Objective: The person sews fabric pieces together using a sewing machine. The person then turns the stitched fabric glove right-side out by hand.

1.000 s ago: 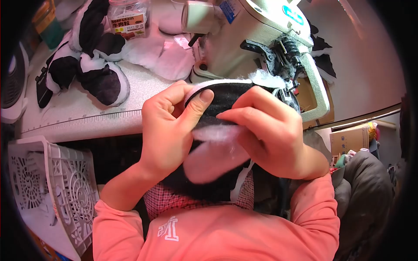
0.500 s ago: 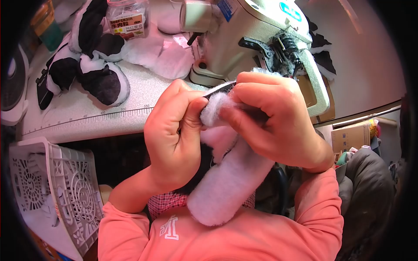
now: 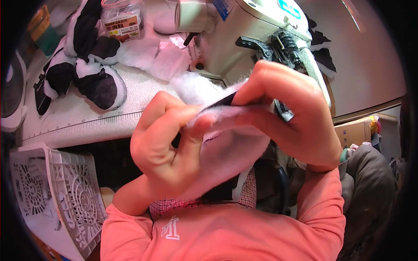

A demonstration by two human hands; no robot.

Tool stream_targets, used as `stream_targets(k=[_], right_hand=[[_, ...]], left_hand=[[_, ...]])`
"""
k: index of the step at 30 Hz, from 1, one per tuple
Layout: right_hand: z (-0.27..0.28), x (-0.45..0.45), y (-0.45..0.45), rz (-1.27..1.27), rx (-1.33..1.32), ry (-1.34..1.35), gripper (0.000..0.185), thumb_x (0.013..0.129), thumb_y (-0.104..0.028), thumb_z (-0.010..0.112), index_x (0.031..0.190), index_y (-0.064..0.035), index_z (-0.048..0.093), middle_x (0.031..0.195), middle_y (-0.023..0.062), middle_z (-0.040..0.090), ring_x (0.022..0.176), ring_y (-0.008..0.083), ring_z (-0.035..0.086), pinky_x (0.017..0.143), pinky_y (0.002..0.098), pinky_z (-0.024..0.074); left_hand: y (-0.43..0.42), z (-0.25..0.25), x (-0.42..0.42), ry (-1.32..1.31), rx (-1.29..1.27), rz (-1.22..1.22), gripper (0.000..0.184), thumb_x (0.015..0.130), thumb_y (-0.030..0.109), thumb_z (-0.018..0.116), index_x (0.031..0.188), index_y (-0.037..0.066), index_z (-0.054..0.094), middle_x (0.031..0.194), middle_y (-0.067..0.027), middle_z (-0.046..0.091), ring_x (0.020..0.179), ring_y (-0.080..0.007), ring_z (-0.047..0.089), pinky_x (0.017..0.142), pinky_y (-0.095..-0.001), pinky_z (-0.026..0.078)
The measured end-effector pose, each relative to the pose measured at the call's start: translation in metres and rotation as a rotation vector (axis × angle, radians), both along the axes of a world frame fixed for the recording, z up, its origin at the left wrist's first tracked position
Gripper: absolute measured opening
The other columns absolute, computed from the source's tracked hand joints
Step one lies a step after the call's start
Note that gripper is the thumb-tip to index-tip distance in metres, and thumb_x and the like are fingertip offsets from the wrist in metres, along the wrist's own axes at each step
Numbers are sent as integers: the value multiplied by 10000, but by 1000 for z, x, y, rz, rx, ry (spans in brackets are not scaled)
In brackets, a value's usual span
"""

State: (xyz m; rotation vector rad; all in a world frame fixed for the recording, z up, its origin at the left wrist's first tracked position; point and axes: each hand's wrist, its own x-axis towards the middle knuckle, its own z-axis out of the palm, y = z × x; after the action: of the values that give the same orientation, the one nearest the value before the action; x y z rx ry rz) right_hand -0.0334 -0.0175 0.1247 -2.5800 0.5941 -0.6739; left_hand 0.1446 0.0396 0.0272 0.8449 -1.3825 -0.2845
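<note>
Between my two hands is a fluffy white fleece piece (image 3: 237,150) with a black fabric backing, its edge folded. My left hand (image 3: 163,139) pinches that edge between thumb and fingers on the left. On the other side my right hand (image 3: 291,113) grips the same edge, thumb below and fingers bent over the top. A strip of black backing shows between the hands. The lower part of the fleece hangs toward my lap, partly hidden behind my left hand and wrist. Just beyond my hands stands a sewing machine (image 3: 244,48), its head partly covered by my right hand.
Black-and-white fleece pieces (image 3: 102,85) lie on the table (image 3: 87,124) at left, near a clear plastic jar (image 3: 122,21). A printed ruler runs along the table's front edge. A white plastic crate (image 3: 69,191) stands lower left; a cardboard box (image 3: 355,132) is at right.
My hands have spread apart and turned the fleece piece, stretching its edge between them. Its long rounded end has swung left behind my left hand. Part of the fleece now shows beyond my fingers.
</note>
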Motion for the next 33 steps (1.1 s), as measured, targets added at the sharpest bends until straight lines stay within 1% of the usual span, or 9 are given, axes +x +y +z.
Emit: stream_targets(k=[3, 9, 12, 14, 18, 20, 22, 27, 33], right_hand=[[4, 9, 6, -214, 79, -82, 241, 716, 36, 746, 937, 14, 654, 765, 51, 519, 626, 149, 535, 579, 263, 430], [-3, 6, -6, -103, -252, -1, 216, 659, 45, 747, 851, -7, 665, 746, 70, 473, 655, 205, 509, 562, 306, 407], [-7, 9, -7, -57, -308, -84, 221, 630, 44, 753, 819, 2, 647, 745, 79, 473, 659, 233, 503, 561, 324, 398], [-8, 8, -11, -5, -327, -103, 227, 625, 31, 765, 815, 7, 643, 741, 77, 472, 657, 235, 496, 562, 327, 390], [-10, 9, -11, 1, -367, -77, 225, 627, 29, 764, 814, 6, 641, 735, 78, 469, 655, 238, 491, 568, 335, 383], [-10, 9, -12, -1, -338, -81, 223, 629, 15, 768, 813, 1, 643, 734, 79, 468, 654, 241, 481, 583, 340, 385], [-9, 7, -11, -15, -353, -55, 225, 632, -4, 774, 820, -6, 651, 738, 79, 474, 669, 242, 485, 592, 344, 388], [7, -5, -4, -146, -464, 13, 221, 658, -93, 773, 847, -29, 681, 785, 78, 512, 742, 249, 505, 638, 342, 397], [17, -23, -1, -182, -424, 261, 169, 665, -88, 754, 802, -54, 662, 813, 57, 521, 804, 266, 508, 735, 375, 416]], left_hand=[[6, 0, -2, -33, -11, 21, 131, 826, 21, 739, 926, -40, 680, 718, -60, 504, 604, -154, 449, 524, -265, 363], [4, 0, 8, -154, -23, 75, 119, 823, 16, 733, 914, -40, 681, 731, -76, 519, 667, -170, 462, 528, -284, 371], [5, 11, 16, -332, 28, 140, 138, 840, 25, 715, 955, -44, 679, 859, -99, 570, 784, -181, 535, 562, -266, 442], [9, 29, 13, 159, 432, -128, 247, 947, 101, 613, 1147, -43, 628, 1046, -95, 571, 881, -194, 579, 686, -266, 506], [-1, 44, 8, 539, 343, -446, 414, 916, 6, 590, 1325, -26, 529, 1214, -110, 550, 1026, -217, 614, 770, -277, 561], [-4, 42, 0, 72, 332, -430, 530, 851, -90, 589, 1366, -30, 479, 1269, -130, 547, 1082, -214, 621, 819, -294, 570], [-3, 40, -6, -420, 209, -161, 507, 754, -149, 628, 1243, -52, 537, 1124, -185, 598, 955, -294, 645, 820, -331, 532], [-17, 34, -6, -492, 95, -81, 253, 770, -93, 667, 1010, -27, 621, 810, -138, 561, 732, -306, 556, 645, -373, 450], [-19, 34, -7, -448, 119, -76, 155, 773, -80, 680, 918, -46, 635, 769, -121, 529, 674, -264, 511, 602, -339, 420]])
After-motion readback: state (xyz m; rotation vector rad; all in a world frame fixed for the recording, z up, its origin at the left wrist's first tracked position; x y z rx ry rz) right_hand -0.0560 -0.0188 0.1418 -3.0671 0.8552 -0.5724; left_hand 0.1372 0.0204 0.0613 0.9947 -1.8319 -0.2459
